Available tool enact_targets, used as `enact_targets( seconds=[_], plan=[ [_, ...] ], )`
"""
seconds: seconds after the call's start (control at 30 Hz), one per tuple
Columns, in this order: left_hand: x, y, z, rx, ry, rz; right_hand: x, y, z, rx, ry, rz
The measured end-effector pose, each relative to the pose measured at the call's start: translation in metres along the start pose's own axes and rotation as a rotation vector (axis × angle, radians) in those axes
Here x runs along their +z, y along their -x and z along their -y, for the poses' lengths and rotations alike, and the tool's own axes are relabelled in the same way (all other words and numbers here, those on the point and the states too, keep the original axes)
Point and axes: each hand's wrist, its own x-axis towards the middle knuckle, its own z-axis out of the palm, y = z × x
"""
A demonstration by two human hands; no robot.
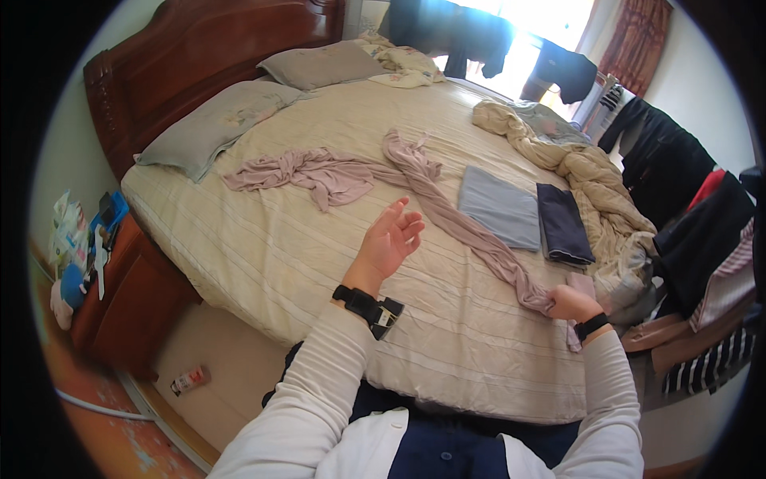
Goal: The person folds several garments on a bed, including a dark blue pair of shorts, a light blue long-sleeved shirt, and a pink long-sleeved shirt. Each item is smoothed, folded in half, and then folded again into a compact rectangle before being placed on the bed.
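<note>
A long pink knit garment [473, 233] lies twisted across the bed, with a bunched, knotted-looking part toward the pillows. My right hand [575, 304] grips its near end at the bed's right side, and a bit of pink cloth shows beyond and below the fist. Above the middle of the mattress my left hand [392, 236] is raised, palm up, fingers loosely curled and apart, holding nothing. Beyond the pink strip rest a folded grey-blue cloth [499, 206] and, beside it, a folded dark navy cloth [564, 224].
A crumpled beige quilt [586, 173] runs along the bed's right edge, near hanging dark clothes [670, 158]. Two grey pillows [218, 123] lie by the wooden headboard [221, 57]. At left stands a cluttered nightstand [134, 293]; a small bottle [190, 380] lies on the floor.
</note>
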Motion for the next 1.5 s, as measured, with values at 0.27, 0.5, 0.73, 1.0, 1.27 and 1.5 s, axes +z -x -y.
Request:
enact_targets(
  seconds=[0.27,0.5,0.73,1.0,1.27,1.5],
  plan=[
    [0.003,0.003,0.043,-0.374,-0.454,-0.297,0.015,-0.055,0.066,-0.191,-0.343,-0.664],
    [0.022,0.013,0.036,-0.429,-0.475,-0.271,0.024,-0.110,0.127,0.043,-0.236,-0.369],
    [0.013,0.010,0.029,-0.237,-0.355,-0.183,0.018,-0.069,0.199,-0.870,-0.768,0.084],
    [0.049,0.040,0.010,-0.109,-0.716,0.128,-0.005,-0.054,0.161,-0.481,-0.893,0.207],
    [0.053,0.060,0.028,-0.452,-1.525,0.725,-0.005,-0.107,0.158,0.129,-0.884,-0.138],
    [0.039,0.066,0.017,-0.311,-1.600,0.750,0.010,-0.127,0.159,0.149,-0.615,-0.005]
  ],
)
